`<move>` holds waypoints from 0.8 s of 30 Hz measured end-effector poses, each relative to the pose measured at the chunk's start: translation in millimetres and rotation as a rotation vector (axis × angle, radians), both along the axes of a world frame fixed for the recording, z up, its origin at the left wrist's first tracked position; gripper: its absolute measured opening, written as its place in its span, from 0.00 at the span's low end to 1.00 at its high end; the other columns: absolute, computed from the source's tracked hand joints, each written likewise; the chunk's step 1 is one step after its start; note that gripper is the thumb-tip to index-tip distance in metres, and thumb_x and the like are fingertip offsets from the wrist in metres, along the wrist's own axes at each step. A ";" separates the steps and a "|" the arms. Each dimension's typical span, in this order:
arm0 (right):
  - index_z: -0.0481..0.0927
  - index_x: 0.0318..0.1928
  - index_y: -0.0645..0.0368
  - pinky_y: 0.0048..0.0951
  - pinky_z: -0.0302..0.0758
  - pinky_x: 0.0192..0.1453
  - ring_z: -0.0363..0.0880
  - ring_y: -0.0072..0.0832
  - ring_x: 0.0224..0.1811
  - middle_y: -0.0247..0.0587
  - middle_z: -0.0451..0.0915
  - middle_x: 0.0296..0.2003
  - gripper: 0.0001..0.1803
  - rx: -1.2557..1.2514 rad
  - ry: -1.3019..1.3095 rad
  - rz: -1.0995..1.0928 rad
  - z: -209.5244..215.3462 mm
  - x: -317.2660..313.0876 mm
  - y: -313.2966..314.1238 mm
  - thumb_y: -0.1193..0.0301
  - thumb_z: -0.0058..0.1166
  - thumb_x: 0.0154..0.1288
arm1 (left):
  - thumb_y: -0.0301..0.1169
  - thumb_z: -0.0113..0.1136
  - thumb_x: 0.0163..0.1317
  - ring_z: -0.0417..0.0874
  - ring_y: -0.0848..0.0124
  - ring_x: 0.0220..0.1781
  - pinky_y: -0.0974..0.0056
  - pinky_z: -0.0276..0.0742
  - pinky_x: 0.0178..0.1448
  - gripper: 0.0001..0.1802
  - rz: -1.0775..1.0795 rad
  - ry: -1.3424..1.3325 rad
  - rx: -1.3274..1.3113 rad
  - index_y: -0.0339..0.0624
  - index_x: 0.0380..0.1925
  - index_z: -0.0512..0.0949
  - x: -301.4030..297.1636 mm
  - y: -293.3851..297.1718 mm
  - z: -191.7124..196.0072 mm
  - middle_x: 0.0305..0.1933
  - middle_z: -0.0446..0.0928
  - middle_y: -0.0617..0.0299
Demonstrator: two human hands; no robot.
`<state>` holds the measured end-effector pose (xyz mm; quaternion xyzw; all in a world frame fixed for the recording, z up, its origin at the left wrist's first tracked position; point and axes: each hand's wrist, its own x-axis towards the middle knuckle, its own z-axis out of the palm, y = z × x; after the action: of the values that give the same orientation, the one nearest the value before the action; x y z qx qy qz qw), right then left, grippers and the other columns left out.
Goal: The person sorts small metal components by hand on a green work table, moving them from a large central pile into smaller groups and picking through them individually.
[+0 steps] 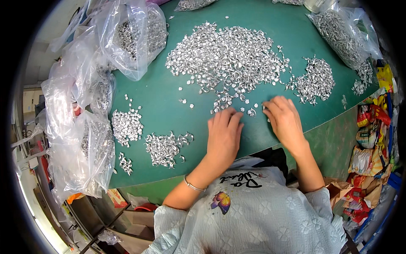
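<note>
A big heap of small silver metal pieces (pixel 228 55), some curved and some flower-shaped, spreads over the green table (pixel 160 99). At its near edge lies a small cluster of pieces (pixel 223 101). My left hand (pixel 224 133) rests just below this cluster, fingers bent down and slightly apart, with no piece visible in it. My right hand (pixel 284 120) is to the right, its thumb and fingertips brought together; a tiny silver bit shows at the tips, too small to name. Between my hands lie a loose curved piece (pixel 251 112) and several small flower-shaped pieces.
Left of my hands are a pile of flower-shaped pieces (pixel 127 126) and a pile of curved pieces (pixel 164 149). Another pile (pixel 315 80) sits at right. Filled clear plastic bags (pixel 86 139) line the left edge; another bag (pixel 340 38) stands far right. Colourful packages (pixel 368 135) lie beyond the table.
</note>
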<state>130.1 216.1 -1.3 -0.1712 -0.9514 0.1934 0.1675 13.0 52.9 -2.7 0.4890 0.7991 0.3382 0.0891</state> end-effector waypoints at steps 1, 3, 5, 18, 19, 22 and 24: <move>0.80 0.40 0.62 0.38 0.69 0.43 0.74 0.40 0.39 0.42 0.73 0.33 0.08 -0.003 -0.020 0.023 3.5 3.1 -4.9 0.75 0.59 0.59 | 0.22 0.64 0.57 0.75 0.56 0.53 0.57 0.69 0.52 0.19 -0.014 -0.036 -0.002 0.38 0.49 0.76 4.8 -3.8 0.4 0.51 0.74 0.54; 0.80 0.39 0.63 0.37 0.69 0.44 0.74 0.38 0.39 0.41 0.73 0.33 0.09 -0.010 -0.060 0.072 11.0 6.8 -15.4 0.75 0.59 0.57 | 0.21 0.66 0.55 0.75 0.53 0.52 0.55 0.71 0.53 0.22 -0.013 -0.101 0.007 0.36 0.51 0.74 9.9 -9.2 0.8 0.51 0.73 0.52; 0.80 0.39 0.64 0.36 0.68 0.44 0.74 0.37 0.39 0.40 0.72 0.32 0.10 -0.041 -0.042 0.135 13.9 5.1 -26.9 0.74 0.60 0.56 | 0.21 0.67 0.54 0.74 0.52 0.51 0.54 0.72 0.54 0.24 -0.011 -0.148 0.038 0.35 0.52 0.74 12.7 -9.8 3.9 0.52 0.72 0.50; 0.80 0.37 0.61 0.38 0.66 0.43 0.71 0.39 0.40 0.39 0.74 0.35 0.09 -0.055 0.089 0.049 1.0 -12.4 -13.8 0.76 0.64 0.53 | 0.17 0.63 0.52 0.75 0.54 0.46 0.55 0.74 0.50 0.12 -0.038 -0.039 0.102 0.33 0.38 0.78 12.9 -22.0 -6.8 0.44 0.74 0.53; 0.80 0.36 0.61 0.38 0.67 0.43 0.72 0.39 0.40 0.39 0.74 0.35 0.09 -0.060 0.105 0.038 -1.1 -10.9 -12.8 0.76 0.64 0.54 | 0.17 0.61 0.52 0.75 0.53 0.49 0.54 0.73 0.51 0.12 -0.004 -0.004 0.083 0.33 0.39 0.78 9.6 -29.9 -6.7 0.46 0.74 0.53; 0.79 0.34 0.61 0.38 0.70 0.43 0.75 0.40 0.39 0.40 0.77 0.34 0.07 -0.106 0.079 0.048 2.5 -8.0 -8.0 0.77 0.64 0.56 | 0.17 0.57 0.52 0.76 0.54 0.54 0.54 0.68 0.56 0.14 0.074 0.093 0.012 0.35 0.40 0.78 -3.1 -52.4 -5.0 0.48 0.75 0.53; 0.79 0.35 0.62 0.38 0.73 0.42 0.77 0.41 0.37 0.42 0.78 0.32 0.06 -0.204 0.152 -0.007 11.8 -5.8 9.0 0.76 0.63 0.58 | 0.17 0.56 0.52 0.76 0.56 0.55 0.54 0.64 0.59 0.15 0.139 0.153 -0.055 0.38 0.41 0.79 -5.0 -68.5 -6.5 0.48 0.75 0.54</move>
<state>124.3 225.1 10.5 -0.1753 -0.9108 0.3011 0.2213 8.1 -15.6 -9.2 0.4541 0.8446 0.2830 0.0175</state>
